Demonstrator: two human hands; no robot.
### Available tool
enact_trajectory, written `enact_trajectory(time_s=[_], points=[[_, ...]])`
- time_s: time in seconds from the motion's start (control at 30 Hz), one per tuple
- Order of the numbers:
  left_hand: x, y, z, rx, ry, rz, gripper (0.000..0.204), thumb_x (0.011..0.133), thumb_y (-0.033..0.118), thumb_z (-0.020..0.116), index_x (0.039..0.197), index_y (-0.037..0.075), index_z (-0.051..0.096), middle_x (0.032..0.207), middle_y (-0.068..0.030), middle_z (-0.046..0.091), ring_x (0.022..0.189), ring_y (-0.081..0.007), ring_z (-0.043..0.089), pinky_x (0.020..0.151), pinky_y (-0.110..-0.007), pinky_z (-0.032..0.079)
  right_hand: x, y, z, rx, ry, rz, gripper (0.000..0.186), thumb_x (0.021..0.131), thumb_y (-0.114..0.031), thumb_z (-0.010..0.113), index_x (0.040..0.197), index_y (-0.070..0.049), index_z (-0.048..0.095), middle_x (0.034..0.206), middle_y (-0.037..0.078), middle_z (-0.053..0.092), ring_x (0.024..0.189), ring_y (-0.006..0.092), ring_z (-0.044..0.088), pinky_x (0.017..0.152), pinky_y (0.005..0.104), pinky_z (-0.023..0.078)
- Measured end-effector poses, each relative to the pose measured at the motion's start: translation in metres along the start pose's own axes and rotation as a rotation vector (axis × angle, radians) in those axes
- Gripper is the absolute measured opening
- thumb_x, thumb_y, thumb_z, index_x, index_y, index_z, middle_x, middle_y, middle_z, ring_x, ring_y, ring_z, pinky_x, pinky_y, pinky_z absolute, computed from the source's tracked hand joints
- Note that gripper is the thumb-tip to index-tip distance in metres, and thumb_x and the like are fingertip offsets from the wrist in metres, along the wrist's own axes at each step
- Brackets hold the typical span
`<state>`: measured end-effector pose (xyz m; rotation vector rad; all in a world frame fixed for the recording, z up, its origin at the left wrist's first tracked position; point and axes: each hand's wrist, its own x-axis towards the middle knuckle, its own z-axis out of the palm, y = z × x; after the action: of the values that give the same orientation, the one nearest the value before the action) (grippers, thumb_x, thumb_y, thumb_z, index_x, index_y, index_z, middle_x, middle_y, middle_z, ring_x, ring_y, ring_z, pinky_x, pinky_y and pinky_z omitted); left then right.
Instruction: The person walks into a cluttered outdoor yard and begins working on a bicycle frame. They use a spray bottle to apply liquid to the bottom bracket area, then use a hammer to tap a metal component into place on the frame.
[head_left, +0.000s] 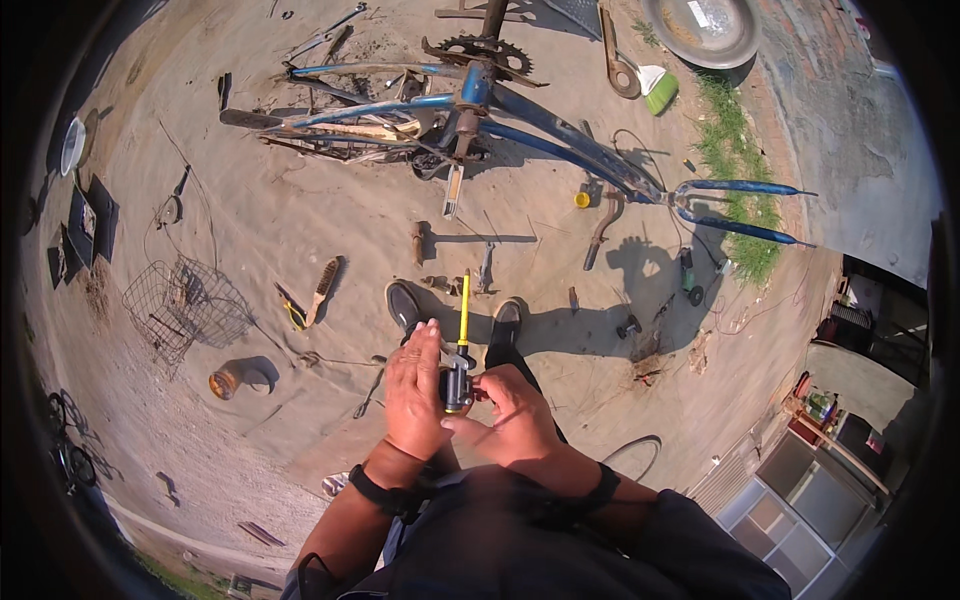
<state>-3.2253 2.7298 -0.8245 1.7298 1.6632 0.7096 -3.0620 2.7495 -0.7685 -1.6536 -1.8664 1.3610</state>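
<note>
My left hand lies along the left side of a black tool with a long yellow strip, its fingers stretched out straight and its palm side against the black body. With bent fingers and thumb, my right hand grips that body from the right. The yellow strip points away from me. What exact kind of tool it is, I cannot make out. Beyond my hands, a long-handled hammer lies on the sand. My dark shoes show just past the tool.
A blue bicycle frame lies ahead. At left are a wire basket, a wooden-handled brush, yellow-handled pliers and a jar. A green angle grinder, a metal basin and a broom head lie right.
</note>
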Motion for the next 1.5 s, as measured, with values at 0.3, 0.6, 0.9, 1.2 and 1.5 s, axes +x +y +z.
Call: enact_trajectory(time_s=[0.3,0.6,0.9,1.2,1.5], points=[[0.012,0.05,0.075,0.013,-0.152,0.118,0.086,0.076,0.013,0.069,0.153,-0.005,0.035,0.152,-0.0234,0.049,0.139,-0.042,0.05,0.113,-0.053,0.039,-0.04,0.062,-0.049,0.018,0.18,0.108,0.045,0.075,-0.025,0.091,0.105,-0.004,0.065,0.092,0.007,0.063,0.071,0.0181,0.063,0.062,0.0319,0.054],[0.026,0.093,0.127,0.078,-0.32,0.234,0.082,0.072,0.014,0.067,0.149,-0.004,0.044,0.152,-0.023,0.049,0.142,-0.0396,0.047,0.117,-0.052,0.036,-0.069,0.096,-0.092,0.223,0.197,0.476,0.038,0.078,-0.022,0.086,0.105,-0.003,0.066,0.09,0.007,0.064,0.072,0.0171,0.062,0.063,0.0321,0.052],[0.026,0.108,0.179,0.157,-0.398,0.329,0.077,0.076,0.01,0.068,0.149,-0.001,0.046,0.154,-0.02,0.048,0.145,-0.0359,0.045,0.118,-0.05,0.035,-0.083,0.143,-0.108,0.322,0.229,0.666,0.036,0.078,-0.021,0.079,0.102,0.002,0.066,0.09,0.015,0.071,0.078,0.0268,0.069,0.071,0.0385,0.055],[-0.008,0.081,0.185,0.252,-0.509,0.151,0.085,0.08,0.019,0.079,0.152,0.003,0.038,0.157,-0.0184,0.044,0.146,-0.0379,0.042,0.117,-0.052,0.035,-0.079,0.246,-0.089,0.104,0.321,0.742,0.034,0.077,-0.023,0.077,0.098,0.002,0.068,0.086,0.016,0.071,0.077,0.0285,0.07,0.072,0.0384,0.056],[-0.073,-0.05,0.142,0.424,-0.681,-0.164,0.074,0.083,0.016,0.072,0.149,0.002,0.04,0.151,-0.0205,0.045,0.144,-0.04,0.04,0.118,-0.053,0.033,-0.031,0.427,-0.043,-0.045,0.363,0.859,0.038,0.076,-0.029,0.079,0.099,0.0,0.069,0.092,0.016,0.072,0.086,0.0316,0.071,0.078,0.0433,0.056]])
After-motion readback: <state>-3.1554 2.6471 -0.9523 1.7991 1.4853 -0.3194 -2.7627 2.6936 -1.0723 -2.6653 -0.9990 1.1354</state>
